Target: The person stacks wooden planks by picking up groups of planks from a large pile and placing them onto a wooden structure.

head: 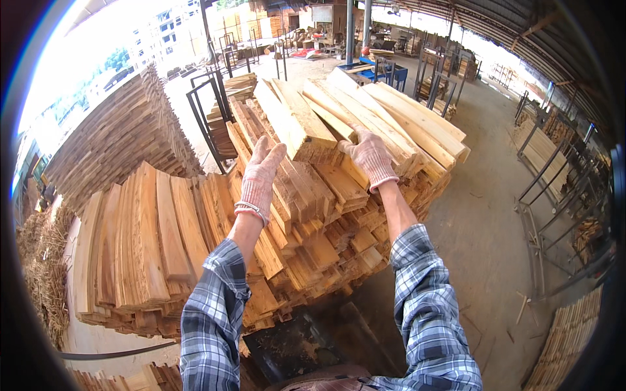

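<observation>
In the head view, a pile of sawn wooden boards (318, 249) stands before me, its cut ends towards me. A thick pale plank or tight bundle (310, 129) lies on top between my hands. My left hand (259, 178), in a knitted work glove, is to its left with fingers raised and apart, holding nothing visible. My right hand (369, 155), gloved alike, is at its right, by the end of a narrow board (330, 117). Its fingertips touch or nearly touch that board; whether it grips is unclear. Brown, dusty boards (303, 188) lie beneath.
More boards (146, 234) are stacked at left, with a tall lumber stack (117, 137) behind. Black metal frames (208, 117) stand beyond the pile; others (547, 161) line the right. A dark, sawdust-strewn surface (293, 347) lies below me. Concrete floor (481, 205) runs along the right.
</observation>
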A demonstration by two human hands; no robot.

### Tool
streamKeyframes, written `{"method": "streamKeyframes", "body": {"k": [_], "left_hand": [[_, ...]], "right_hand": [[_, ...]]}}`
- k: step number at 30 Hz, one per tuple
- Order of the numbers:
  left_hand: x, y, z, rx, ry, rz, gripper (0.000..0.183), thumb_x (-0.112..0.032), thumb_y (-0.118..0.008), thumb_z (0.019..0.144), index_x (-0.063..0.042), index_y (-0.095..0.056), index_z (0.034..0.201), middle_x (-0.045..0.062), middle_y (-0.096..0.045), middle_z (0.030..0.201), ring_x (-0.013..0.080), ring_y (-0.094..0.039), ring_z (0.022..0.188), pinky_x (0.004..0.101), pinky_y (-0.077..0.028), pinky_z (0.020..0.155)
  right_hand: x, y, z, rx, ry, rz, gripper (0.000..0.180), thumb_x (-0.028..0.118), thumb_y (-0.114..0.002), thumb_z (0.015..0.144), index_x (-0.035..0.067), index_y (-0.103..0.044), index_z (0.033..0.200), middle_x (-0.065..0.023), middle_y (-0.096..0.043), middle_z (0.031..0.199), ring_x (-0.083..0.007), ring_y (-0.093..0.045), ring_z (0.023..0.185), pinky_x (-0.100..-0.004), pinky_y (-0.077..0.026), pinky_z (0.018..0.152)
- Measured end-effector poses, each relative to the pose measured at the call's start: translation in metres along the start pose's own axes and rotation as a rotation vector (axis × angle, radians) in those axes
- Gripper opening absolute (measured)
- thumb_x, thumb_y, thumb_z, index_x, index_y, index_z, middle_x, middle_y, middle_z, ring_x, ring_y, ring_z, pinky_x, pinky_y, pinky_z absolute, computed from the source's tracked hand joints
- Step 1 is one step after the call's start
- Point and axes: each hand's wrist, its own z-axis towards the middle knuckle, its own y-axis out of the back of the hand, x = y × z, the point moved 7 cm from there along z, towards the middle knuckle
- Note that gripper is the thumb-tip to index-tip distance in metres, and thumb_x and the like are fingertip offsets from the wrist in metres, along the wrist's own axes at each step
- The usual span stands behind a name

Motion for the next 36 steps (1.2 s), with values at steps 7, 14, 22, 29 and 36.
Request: {"method": "streamKeyframes", "body": {"k": [7, 14, 22, 29, 36], "left_hand": [[0.013, -0.018, 0.037, 0.002, -0.006, -0.009, 0.085, -0.045, -0.065, 0.093, -0.005, -0.023, 0.156, 0.012, -0.031, 0.158, 0.0255, -0.030, 0.145, 0.0339, -0.021, 0.119], [0.020, -0.030, 0.042, -0.020, -0.016, 0.139, 0.086, -0.052, -0.063, 0.091, -0.007, -0.028, 0.155, 0.014, -0.033, 0.156, 0.0272, -0.028, 0.145, 0.0394, -0.021, 0.118], [0.009, -0.035, 0.038, -0.021, -0.007, 0.063, 0.090, -0.045, -0.067, 0.090, -0.002, -0.023, 0.155, 0.018, -0.027, 0.159, 0.0299, -0.025, 0.147, 0.0406, -0.019, 0.119], [-0.035, -0.028, 0.049, -0.145, -0.049, -0.041, 0.100, -0.044, -0.073, 0.084, 0.000, -0.018, 0.155, 0.023, -0.023, 0.159, 0.0376, -0.020, 0.148, 0.0491, -0.020, 0.120], [-0.034, -0.006, 0.063, -0.185, 0.232, -0.041, 0.078, -0.046, -0.071, 0.086, -0.005, -0.041, 0.145, 0.020, -0.038, 0.149, 0.0342, -0.035, 0.139, 0.0470, -0.036, 0.113]], "right_hand": [[0.032, 0.005, -0.005, 0.087, -0.180, 0.091, 0.063, 0.027, -0.072, 0.086, 0.006, -0.050, 0.142, -0.0250, -0.061, 0.128, -0.0254, -0.070, 0.083, -0.0351, -0.056, 0.077], [-0.002, -0.035, -0.059, -0.195, -0.186, 0.966, 0.114, 0.007, -0.076, 0.081, 0.013, 0.008, 0.157, -0.0204, -0.008, 0.163, -0.0309, -0.025, 0.147, -0.0368, -0.030, 0.117], [0.001, -0.057, -0.039, -0.151, -0.255, 1.370, 0.107, -0.003, -0.072, 0.077, 0.008, -0.003, 0.158, -0.0182, -0.013, 0.163, -0.0309, -0.028, 0.146, -0.0373, -0.031, 0.117], [0.056, -0.039, -0.021, 0.048, -0.070, 1.264, 0.088, 0.020, -0.074, 0.080, 0.004, -0.028, 0.154, -0.0197, -0.036, 0.153, -0.0312, -0.036, 0.141, -0.0357, -0.038, 0.112], [0.013, -0.085, 0.003, 0.132, -0.441, 1.123, 0.079, 0.060, -0.056, 0.090, 0.000, -0.049, 0.142, -0.0197, -0.048, 0.143, -0.0289, -0.044, 0.133, -0.0334, -0.044, 0.101]]}}
